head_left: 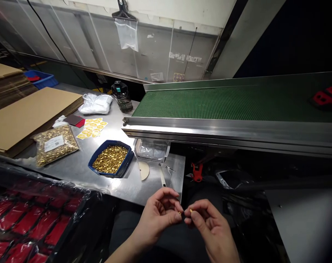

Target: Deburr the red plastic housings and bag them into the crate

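Observation:
My left hand [162, 213] is closed in a pinch, with a small gold-coloured piece [180, 213] showing at its fingertips. Just to its right, my right hand [208, 226] pinches another small gold-coloured piece [191, 210] between thumb and forefinger. The fingertips of both hands almost meet above my lap; the exact kind of the pieces is too small to make out. Beyond my left hand, a blue tray [91, 168] full of similar gold pieces [111, 159] stands on the metal table [133, 191]. A slim white-handled tool [162, 175] lies near the table's edge.
A green conveyor belt [188, 104] with a metal rail runs to the right. On the table are a bag of gold pieces [56, 144], sticker sheets [91, 128], cardboard sheets [37, 113] and a glass jug [124, 102]. Wrapped red packets [31, 223] fill a box at lower left.

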`<state>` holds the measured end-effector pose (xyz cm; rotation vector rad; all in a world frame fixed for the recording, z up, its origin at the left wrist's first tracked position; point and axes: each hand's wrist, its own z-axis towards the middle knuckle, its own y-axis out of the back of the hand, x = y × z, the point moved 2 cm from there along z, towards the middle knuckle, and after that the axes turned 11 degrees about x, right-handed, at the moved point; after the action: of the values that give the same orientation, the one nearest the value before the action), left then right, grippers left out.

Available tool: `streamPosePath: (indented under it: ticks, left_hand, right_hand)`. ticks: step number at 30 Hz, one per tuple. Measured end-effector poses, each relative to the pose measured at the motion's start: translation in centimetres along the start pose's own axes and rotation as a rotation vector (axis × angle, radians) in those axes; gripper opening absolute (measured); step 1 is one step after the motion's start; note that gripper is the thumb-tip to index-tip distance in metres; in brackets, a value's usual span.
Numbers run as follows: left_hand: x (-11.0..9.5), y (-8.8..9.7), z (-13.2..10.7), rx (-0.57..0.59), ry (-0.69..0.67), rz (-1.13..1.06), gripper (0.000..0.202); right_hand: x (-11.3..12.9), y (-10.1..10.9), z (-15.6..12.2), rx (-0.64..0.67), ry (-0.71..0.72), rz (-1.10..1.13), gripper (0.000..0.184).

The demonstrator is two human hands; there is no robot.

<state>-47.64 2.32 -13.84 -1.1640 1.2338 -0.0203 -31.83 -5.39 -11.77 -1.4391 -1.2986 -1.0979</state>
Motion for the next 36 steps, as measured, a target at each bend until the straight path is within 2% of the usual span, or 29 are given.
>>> streamPosePath:
  ticks: [5,8,11,14,16,19,23,25,30,34,36]
  left_hand:
    - [0.0,-0.5,-0.1,-0.005,0.088,0.045,0.044]
    - [-0.1,-0.7,-0.2,-0.019,0.116,0.059,0.045]
    - [0.1,-0.7,-0.1,0.006,0.138,0.025,0.049]
    - [0.5,-0.6,0.1,0.031,0.16,-0.021,0.052]
    - [0.8,-0.5,0.1,0.019,0.161,-0.026,0.052]
    - [1.0,-0.4,0.2,-0.02,0.153,-0.009,0.051]
    - [1.1,-0.5,0.2,-0.039,0.167,0.02,0.05]
    - [1.4,-0.4,0.1,-0.036,0.178,0.033,0.05]
    - [2.9,0.2,-0.1,-0.077,0.203,0.023,0.058]
    - [4.8,0.2,0.2,-0.102,0.192,-0.066,0.065]
    - [6.0,0.0,0.7,-0.144,0.202,-0.084,0.068]
  right_hand:
    - [0.1,0.1,-0.2,-0.068,0.101,-0.204,0.016]
    - [0.7,0.0,-0.3,-0.089,0.214,-0.368,0.005]
    - [0.9,-0.3,-0.2,-0.064,0.3,-0.407,0.013]
    - [0.4,-0.7,0.0,-0.036,0.309,-0.363,0.021]
    - [0.0,-0.8,0.0,-0.027,0.298,-0.357,0.02]
    - [-0.1,-0.6,-0.3,-0.023,0.333,-0.469,0.006]
    - [0.3,-0.1,-1.0,0.037,0.367,-0.638,0.02]
    - [0.5,0.1,-1.2,0.057,0.358,-0.673,0.019]
    - [0.5,0.6,-0.9,0.03,0.348,-0.707,0.012]
    - [-0.4,0.0,-0.6,-0.049,0.427,-0.788,0.015]
    - [-1.0,-0.1,-0.4,-0.13,0.474,-0.812,0.005]
